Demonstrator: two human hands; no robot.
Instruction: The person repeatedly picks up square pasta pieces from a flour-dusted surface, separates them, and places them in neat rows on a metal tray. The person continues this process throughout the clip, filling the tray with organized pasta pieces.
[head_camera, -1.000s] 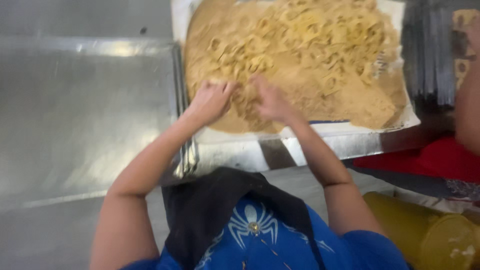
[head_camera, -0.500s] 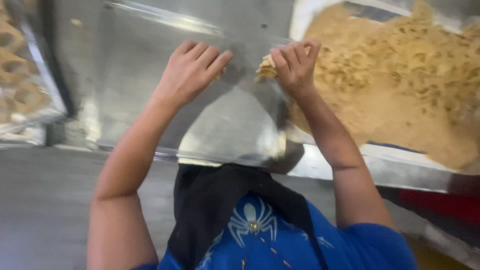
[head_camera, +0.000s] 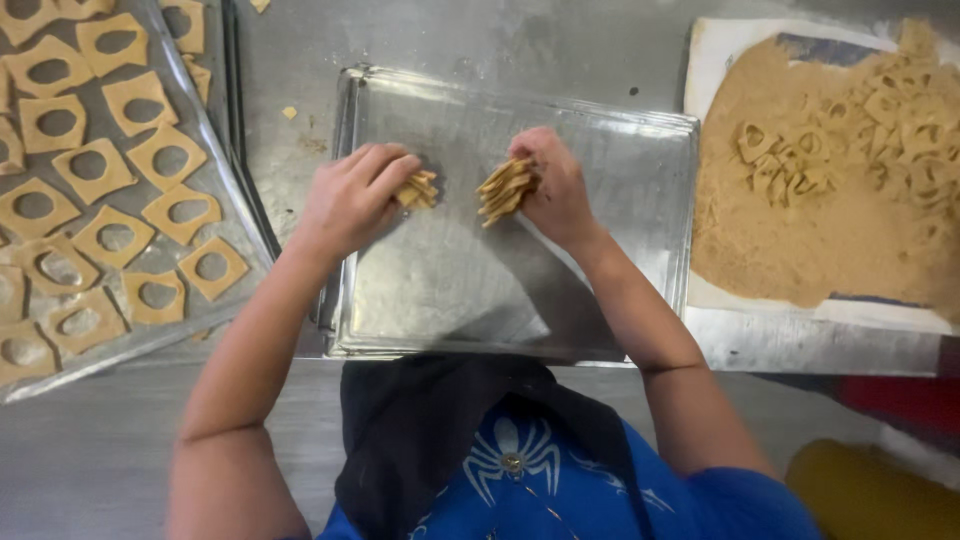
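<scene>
Our left hand (head_camera: 352, 198) pinches a small stack of tan square dough cut-outs (head_camera: 417, 189), our right hand (head_camera: 556, 186) grips a thicker stack (head_camera: 503, 190) — both over the bare steel baking tray (head_camera: 620, 150), ready for laying.

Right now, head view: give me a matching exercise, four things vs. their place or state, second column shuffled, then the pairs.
Things:
1. left hand
2. right hand
3. middle metal tray
4. rolled dough sheet

Places or states:
A. far right, cut shapes still lying in it
B. holds the larger stack of dough pieces
C. bare, under both hands
D. holds a small stack of dough pieces

Pairs: 1-D, 2-B, 3-C, 4-A
</scene>
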